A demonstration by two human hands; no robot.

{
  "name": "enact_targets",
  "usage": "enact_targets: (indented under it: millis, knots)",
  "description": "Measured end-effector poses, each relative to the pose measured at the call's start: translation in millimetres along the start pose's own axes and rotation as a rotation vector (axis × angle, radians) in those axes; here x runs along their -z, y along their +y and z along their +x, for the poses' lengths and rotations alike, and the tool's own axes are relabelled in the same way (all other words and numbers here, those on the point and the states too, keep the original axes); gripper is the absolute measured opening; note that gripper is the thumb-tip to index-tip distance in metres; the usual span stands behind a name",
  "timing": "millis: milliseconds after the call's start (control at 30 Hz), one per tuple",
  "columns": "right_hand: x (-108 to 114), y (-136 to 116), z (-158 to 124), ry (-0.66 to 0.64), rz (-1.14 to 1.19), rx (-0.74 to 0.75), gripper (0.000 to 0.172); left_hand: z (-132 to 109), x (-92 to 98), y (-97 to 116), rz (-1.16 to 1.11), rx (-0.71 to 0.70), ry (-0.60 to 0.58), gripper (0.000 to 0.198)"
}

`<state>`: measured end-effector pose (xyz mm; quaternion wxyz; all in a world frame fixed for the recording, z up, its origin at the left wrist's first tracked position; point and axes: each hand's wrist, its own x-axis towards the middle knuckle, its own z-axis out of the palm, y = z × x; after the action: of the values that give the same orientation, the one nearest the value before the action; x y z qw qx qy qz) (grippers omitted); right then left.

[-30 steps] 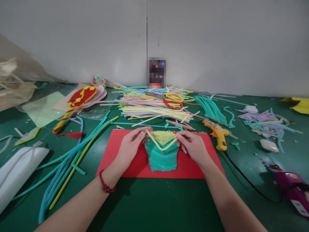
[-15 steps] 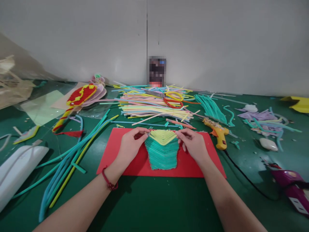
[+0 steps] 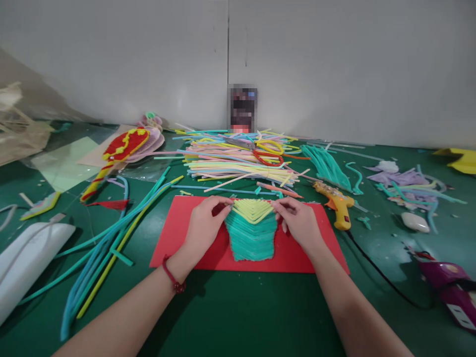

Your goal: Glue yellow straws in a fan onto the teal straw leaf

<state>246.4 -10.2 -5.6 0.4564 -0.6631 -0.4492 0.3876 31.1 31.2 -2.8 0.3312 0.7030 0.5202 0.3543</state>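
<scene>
A panel of teal pipe cleaners (image 3: pixel 253 243) lies on a red sheet (image 3: pixel 167 248). Its top edge carries a V-patterned patch of yellow pipe cleaners (image 3: pixel 253 212). At the panel's upper left corner, my left hand (image 3: pixel 208 220) has thumb and index finger pinched together on its edge. My right hand (image 3: pixel 297 220) pinches the upper right corner in the same way, the other fingers curled under. Both fingertips touch the yellow rows' ends; which single strand they grip is too small to see.
Behind the sheet lies a heap of coloured pipe cleaners (image 3: pixel 238 168) with scissors (image 3: pixel 267 151) on top. A yellow glue gun (image 3: pixel 340 206) with a black cord sits right. Long stems (image 3: pixel 107 253) and a white device (image 3: pixel 33 263) lie left; a purple power strip (image 3: pixel 444 282) is far right.
My left hand has shifted very slightly to the right along the top edge. My right hand keeps its place and both stay pinched; the view has moved a little.
</scene>
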Motion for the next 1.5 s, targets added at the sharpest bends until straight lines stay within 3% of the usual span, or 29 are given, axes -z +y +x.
enact_targets:
  millis: [300, 467, 533, 633, 833, 1300, 1500]
  knots:
    - [-1, 1, 0, -0.002, -0.031, 0.000, 0.041, 2, -1.3, -1, 0.062, -0.031, 0.004, 0.011]
    - [-1, 0, -1, -0.010, -0.034, -0.011, 0.040, -10, -2.8, 9, 0.293, -0.284, 0.098, 0.019]
    - [-1, 0, -1, -0.009, -0.029, -0.016, 0.041, -21, -6.0, 15, 0.418, -0.401, 0.037, 0.027]
    - [-1, 2, 0, -0.005, -0.035, -0.004, 0.041, -37, -12.5, 24, 0.588, -0.493, -0.152, 0.041]
    - [-2, 3, 0, 0.004, -0.035, -0.006, 0.041, -52, -18.1, 25, 0.791, -0.452, -0.335, 0.052]
    - [-3, 0, -3, 0.050, -0.078, -0.009, 0.038, -52, -16.2, 25, 0.862, -0.441, -0.404, 0.051]
    - [0, -1, -5, 0.109, -0.199, 0.029, 0.036, -52, -16.9, 24, 0.871, -0.437, -0.412, 0.054]
